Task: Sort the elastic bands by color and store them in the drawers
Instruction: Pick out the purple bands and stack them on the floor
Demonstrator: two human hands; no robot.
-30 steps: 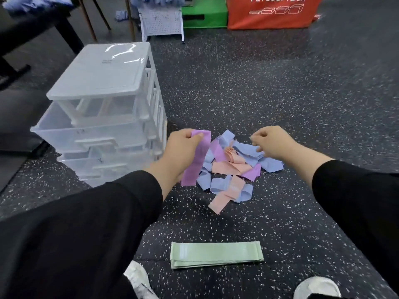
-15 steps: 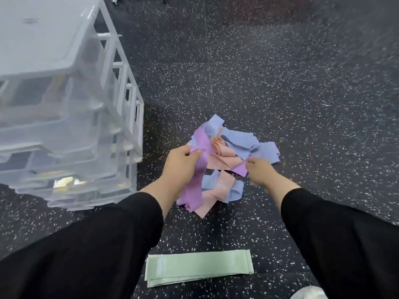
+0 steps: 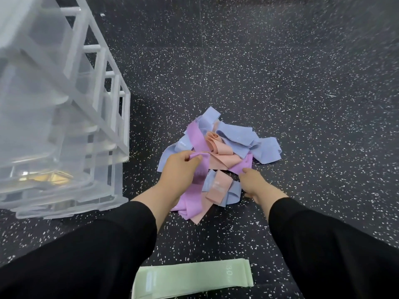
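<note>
left hand [image 3: 180, 169] gripping purple band [image 3: 199, 169], right hand [image 3: 255, 183] pinching pile [image 3: 237, 145]

Two hands are in view: one left hand [image 3: 180, 169] and one right hand [image 3: 257, 184], each leading back into a black sleeve, so two sleeves. One translucent plastic drawer unit [image 3: 60, 126] stands on the floor; the number of its drawers cannot be counted because they are blurred. One mixed pile of elastic bands [image 3: 220, 156] contains three colours: purple, with two stretches showing; pink, with at least three pieces showing; and blue, with several overlapping pieces whose exact count cannot be told. One stack of green bands [image 3: 194, 277] lies apart.
</note>
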